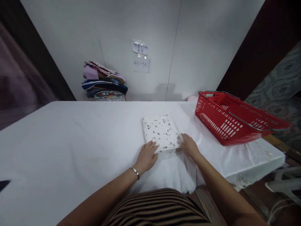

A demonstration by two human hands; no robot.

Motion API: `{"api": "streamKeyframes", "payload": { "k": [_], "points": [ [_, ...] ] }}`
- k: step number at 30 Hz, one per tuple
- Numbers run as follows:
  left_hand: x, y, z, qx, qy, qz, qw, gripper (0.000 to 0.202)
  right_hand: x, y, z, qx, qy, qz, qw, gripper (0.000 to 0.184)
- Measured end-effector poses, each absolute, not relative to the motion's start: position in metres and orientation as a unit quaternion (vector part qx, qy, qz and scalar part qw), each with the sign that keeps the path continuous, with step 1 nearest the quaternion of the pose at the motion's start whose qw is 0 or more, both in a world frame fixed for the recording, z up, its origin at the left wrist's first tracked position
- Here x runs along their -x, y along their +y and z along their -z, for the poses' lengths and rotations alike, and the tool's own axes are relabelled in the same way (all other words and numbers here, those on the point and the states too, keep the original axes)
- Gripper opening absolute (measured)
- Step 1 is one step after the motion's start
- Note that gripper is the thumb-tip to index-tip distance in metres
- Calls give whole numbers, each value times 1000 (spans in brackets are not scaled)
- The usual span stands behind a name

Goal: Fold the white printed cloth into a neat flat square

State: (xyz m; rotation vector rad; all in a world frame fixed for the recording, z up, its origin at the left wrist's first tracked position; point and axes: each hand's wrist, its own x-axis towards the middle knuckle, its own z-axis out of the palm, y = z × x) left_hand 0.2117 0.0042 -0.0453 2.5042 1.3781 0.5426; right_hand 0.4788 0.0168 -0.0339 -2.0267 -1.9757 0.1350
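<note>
Head-worn view, angled down, table (70, 141) near

**A clothes-folding work corner, not a home room**

A table (70, 141) under a white sheet fills the middle of the frame. At upper left, a pile of folded clothes (104, 82) sits against a bare white wall. A paper note (140, 56) marked "45-50" is taped at upper centre. A red shop basket (232, 119) stands at right.
</note>
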Motion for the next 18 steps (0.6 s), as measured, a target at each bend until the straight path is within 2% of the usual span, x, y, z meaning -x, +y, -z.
{"api": "streamKeyframes", "payload": {
  "k": [6, 9, 13, 18],
  "points": [
    [-228, 28, 24, -855, 470, -197, 96, 42, -438, 54, 17, 574, -790, -50, 210, 51],
    [-238, 39, 33, -865, 467, -163, 81, 48, -425, 81, 15, 556, -812, -66, 163, 53],
    [-240, 39, 52, -875, 457, -142, 77, 53, -435, 105, 31, 618, -780, -78, 64, 60],
    [-237, 36, 55, -873, 457, -145, 95, 55, -448, 110, 52, 624, -779, -47, 44, 59]
  ]
}}
